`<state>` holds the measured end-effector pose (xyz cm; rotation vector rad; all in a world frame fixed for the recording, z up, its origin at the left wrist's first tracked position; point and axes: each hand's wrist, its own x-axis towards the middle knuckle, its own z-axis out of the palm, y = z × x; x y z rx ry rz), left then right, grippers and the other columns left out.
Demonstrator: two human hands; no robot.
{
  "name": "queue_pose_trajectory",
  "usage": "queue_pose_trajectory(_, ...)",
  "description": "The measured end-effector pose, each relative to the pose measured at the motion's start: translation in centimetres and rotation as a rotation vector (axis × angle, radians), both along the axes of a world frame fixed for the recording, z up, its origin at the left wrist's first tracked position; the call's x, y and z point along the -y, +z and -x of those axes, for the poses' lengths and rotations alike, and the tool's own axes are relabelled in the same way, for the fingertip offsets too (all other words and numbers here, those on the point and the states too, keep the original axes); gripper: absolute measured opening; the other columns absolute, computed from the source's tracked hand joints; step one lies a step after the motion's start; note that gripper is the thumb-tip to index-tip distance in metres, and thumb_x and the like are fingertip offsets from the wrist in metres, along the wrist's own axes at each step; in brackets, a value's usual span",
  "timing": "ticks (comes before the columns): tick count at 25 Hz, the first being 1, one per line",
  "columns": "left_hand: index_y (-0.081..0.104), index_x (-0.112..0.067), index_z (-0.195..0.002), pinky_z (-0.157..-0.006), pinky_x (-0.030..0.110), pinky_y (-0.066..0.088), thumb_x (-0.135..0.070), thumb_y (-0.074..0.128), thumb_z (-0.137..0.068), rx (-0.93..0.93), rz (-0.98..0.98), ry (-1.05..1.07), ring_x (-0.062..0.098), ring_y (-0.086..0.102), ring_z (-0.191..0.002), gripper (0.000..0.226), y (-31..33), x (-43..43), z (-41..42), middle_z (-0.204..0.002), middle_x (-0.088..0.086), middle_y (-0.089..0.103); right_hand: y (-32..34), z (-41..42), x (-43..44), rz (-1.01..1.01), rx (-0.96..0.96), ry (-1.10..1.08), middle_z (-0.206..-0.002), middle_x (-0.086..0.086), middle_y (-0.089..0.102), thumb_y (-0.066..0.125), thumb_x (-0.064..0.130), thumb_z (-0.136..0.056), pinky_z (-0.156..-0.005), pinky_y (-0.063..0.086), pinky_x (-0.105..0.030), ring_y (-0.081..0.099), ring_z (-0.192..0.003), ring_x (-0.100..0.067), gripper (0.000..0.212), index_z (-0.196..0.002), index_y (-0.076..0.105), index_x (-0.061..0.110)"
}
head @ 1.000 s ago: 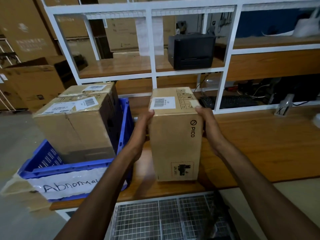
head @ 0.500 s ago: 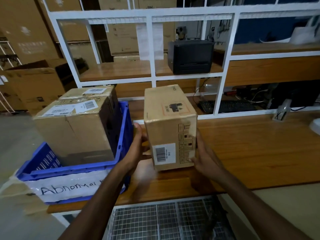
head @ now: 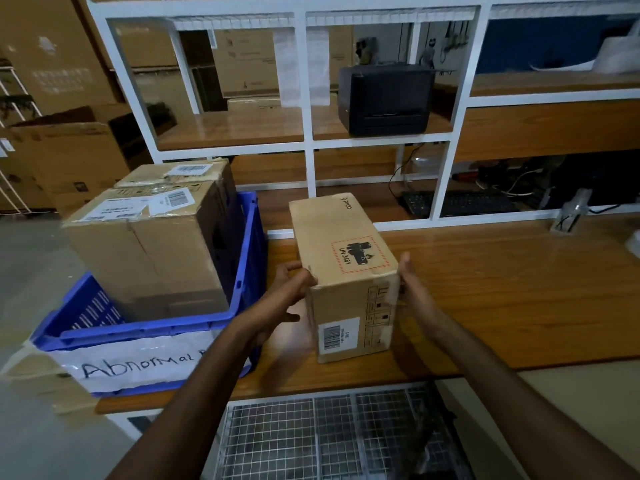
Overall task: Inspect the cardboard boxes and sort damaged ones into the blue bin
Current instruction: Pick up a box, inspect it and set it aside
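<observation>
**Box held beside the bin**

The left hand gripped the cardboard box with its fingers curled round the left edge. The right hand pressed the right side, its finger curl hidden. The box was over the counter, just right of the blue bin.

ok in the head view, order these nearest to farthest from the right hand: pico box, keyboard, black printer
1. pico box, touching the right hand
2. keyboard, on the desk behind the white frame
3. black printer, up on the shelf, farthest back
</observation>
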<state>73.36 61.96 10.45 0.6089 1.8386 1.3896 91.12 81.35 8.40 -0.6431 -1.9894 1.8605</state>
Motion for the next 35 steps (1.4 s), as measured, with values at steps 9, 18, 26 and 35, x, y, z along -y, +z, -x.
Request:
queue_pose_trajectory(9, 0.012, -0.044, -0.159, -0.096, 0.034, 0.06, -0.017, 0.09, -0.079, -0.106, -0.22, -0.098, 0.012, 0.056, -0.132, 0.115, -1.1, 0.0, 0.8, -0.153, -0.013, 0.042, 0.8, 1.2, -2.3, -0.088, 0.086, 0.022, -0.133, 0.003, 0.066, 0.087, 0.02, -0.075, -0.088, 0.063, -0.037, 0.068, -0.117, -0.014, 0.084, -0.144, 0.04, 0.025)
queue_pose_trajectory(18, 0.041, -0.041, -0.151, -0.11, 0.05, 0.049, -0.087, 0.051, -0.086, -0.394, -0.288, 0.197, 0.014, 0.057, -0.131, 0.08, 2.5, -3.0, 0.8, -0.15, -0.005, 0.051, 6.6, 4.9, 0.4, -0.308, -0.116, -0.216, -0.103, 0.014, 0.072, 0.042, 0.076, -0.093, -0.075, 0.057, -0.025, 0.071, -0.091, 0.0, 0.058, -0.13, 0.056, 0.033)
queue_pose_trajectory(26, 0.067, -0.027, -0.128, -0.084, 0.035, 0.052, -0.086, 0.047, -0.089, -0.659, -0.079, 0.469, 0.014, 0.066, -0.101, 0.074, 6.9, -4.4, 2.1, -0.109, -0.009, 0.071, 9.4, 8.1, 0.5, -0.576, 0.051, -0.434, -0.108, 0.008, 0.06, 0.044, 0.076, -0.096, -0.087, 0.045, -0.039, 0.057, -0.102, -0.017, 0.061, -0.129, 0.056, 0.025)
queue_pose_trajectory(35, 0.037, -0.026, -0.152, -0.097, 0.04, 0.055, -0.072, 0.07, -0.085, -0.602, -0.057, 0.25, 0.016, 0.062, -0.12, 0.088, 2.7, -3.2, 1.4, -0.136, -0.006, 0.062, 5.8, 6.5, -0.1, -0.468, 0.048, -0.267, -0.114, 0.013, 0.066, 0.077, 0.057, -0.085, -0.08, 0.054, -0.034, 0.065, -0.102, -0.013, 0.071, -0.141, 0.043, 0.03)
